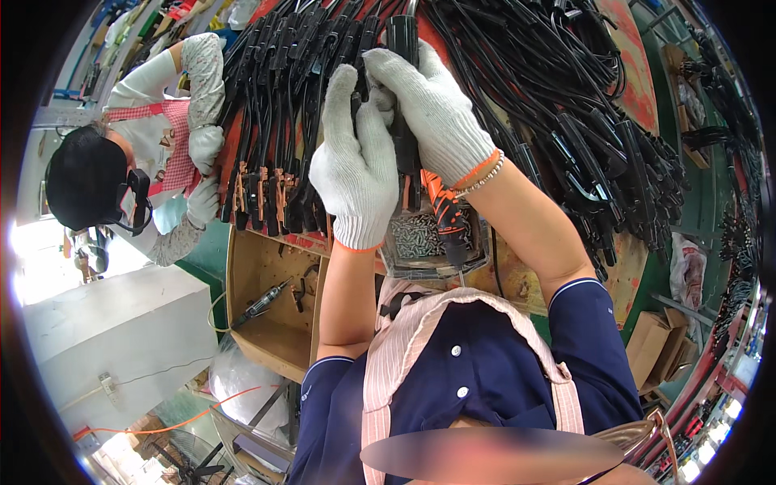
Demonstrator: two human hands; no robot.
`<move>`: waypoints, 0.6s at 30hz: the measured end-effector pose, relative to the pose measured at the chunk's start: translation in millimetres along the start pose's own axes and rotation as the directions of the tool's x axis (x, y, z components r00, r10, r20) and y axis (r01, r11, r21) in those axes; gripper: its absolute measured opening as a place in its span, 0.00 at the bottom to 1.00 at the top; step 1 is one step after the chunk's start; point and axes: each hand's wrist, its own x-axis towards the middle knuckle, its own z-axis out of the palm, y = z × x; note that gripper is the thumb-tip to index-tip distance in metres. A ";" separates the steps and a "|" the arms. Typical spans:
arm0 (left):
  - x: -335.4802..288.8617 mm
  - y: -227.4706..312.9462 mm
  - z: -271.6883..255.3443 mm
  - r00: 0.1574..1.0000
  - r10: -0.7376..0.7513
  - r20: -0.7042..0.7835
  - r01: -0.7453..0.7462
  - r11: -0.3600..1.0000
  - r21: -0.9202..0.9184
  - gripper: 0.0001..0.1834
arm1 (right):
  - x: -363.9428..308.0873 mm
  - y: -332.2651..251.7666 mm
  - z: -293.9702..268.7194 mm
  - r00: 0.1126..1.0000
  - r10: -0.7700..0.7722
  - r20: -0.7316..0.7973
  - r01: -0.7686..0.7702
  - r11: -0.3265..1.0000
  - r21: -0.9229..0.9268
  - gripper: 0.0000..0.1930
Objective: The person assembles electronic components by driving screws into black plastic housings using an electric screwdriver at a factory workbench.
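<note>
My left hand (360, 166), in a white knit glove with an orange cuff, is closed over the near end of the black cables and clamps on the table. A dark piece shows between its fingers, too covered to name. My right hand (440, 113), gloved alike, curls around a black cylindrical handle (402, 36) just beside it; the palm hides the handle's lower part. Close below my hands lies an orange and black power screwdriver (443, 206), its bit pointing toward me. It rests over a clear tray (398, 271) of small silvery screws (420, 236).
Black clamps with copper-coloured jaws (279, 190) line the table's left side. Bundled black cables and handles (582, 162) cover the right. A cardboard box (275, 327) holding a tool (263, 303) adjoins the front edge. At left, another person's gloved hands (205, 149) rest near the clamps.
</note>
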 end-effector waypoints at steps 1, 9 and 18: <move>-0.1 1.4 -0.3 1.000 -0.002 0.002 0.002 1.000 0.002 0.20 | -2.4 -1.1 1.0 1.000 0.002 -0.001 -0.002 1.000 0.002 0.18; -4.1 -5.6 5.0 1.000 -0.019 0.019 0.022 0.988 -0.151 0.19 | -2.5 12.1 -5.8 0.998 -0.064 -0.008 0.064 0.996 -0.070 0.27; 8.1 -2.4 -0.4 0.997 0.037 -0.070 -0.040 0.998 -0.054 0.19 | 19.4 9.5 7.5 0.959 -0.266 0.097 0.273 0.960 -0.062 0.23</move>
